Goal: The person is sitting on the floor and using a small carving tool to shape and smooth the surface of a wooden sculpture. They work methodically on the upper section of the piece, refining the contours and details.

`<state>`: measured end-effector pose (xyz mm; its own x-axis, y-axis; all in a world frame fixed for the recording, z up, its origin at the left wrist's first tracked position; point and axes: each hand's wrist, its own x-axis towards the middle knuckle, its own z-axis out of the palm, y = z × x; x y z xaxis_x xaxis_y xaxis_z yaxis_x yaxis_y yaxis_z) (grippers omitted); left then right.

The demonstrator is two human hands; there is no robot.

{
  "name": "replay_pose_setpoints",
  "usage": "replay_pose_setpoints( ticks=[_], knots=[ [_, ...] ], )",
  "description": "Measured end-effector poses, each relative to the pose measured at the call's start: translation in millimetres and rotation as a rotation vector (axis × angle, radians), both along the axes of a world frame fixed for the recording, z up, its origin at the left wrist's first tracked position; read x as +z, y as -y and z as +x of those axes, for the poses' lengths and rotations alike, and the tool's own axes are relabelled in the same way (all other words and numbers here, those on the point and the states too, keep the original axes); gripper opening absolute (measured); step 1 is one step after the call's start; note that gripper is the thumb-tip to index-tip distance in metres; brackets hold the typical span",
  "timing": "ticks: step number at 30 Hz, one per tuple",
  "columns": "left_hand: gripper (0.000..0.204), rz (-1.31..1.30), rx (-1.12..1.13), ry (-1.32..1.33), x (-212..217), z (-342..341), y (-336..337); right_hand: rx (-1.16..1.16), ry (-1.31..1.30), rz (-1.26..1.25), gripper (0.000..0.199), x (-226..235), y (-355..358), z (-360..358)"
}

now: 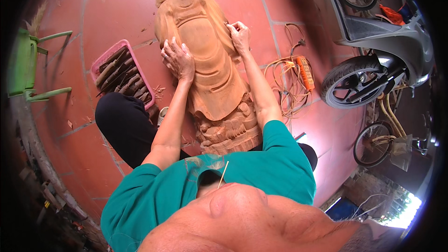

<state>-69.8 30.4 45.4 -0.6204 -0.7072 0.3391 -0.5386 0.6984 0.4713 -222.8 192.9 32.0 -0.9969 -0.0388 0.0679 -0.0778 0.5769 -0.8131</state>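
Observation:
A large carved wooden statue lies on its back on the red tiled floor between my knees, its ornate base toward me. My left hand rests flat on the statue's left side, fingers spread over the carved robe. My right hand is curled against the statue's right edge, fingers pinched together on something too small to make out. A thin stick points up from near my chest.
A pink tray holding several chisels sits left of the statue. A green chair stands far left. An orange power strip with coiled cable lies to the right, near a parked scooter and a bicycle wheel.

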Motion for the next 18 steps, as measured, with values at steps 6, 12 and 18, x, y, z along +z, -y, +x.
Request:
replay_pose_setpoints(
  ticks=[6, 12, 18],
  knots=[
    [0.043, -0.015, 0.025, 0.029, -2.3, 0.3, 0.5, 0.039, -0.034, -0.024, 0.024, 1.7, 9.2, -5.3],
    [0.043, -0.014, 0.015, 0.001, -1.5, 2.3, -0.3, 0.184, -0.282, 0.232, 0.025, 22.8, 50.2, -45.6],
    [0.042, 0.023, -0.016, 0.008, 1.9, -0.1, -2.9, 0.134, -0.221, 0.431, 0.027, 18.6, 98.3, -103.1]
  ],
)
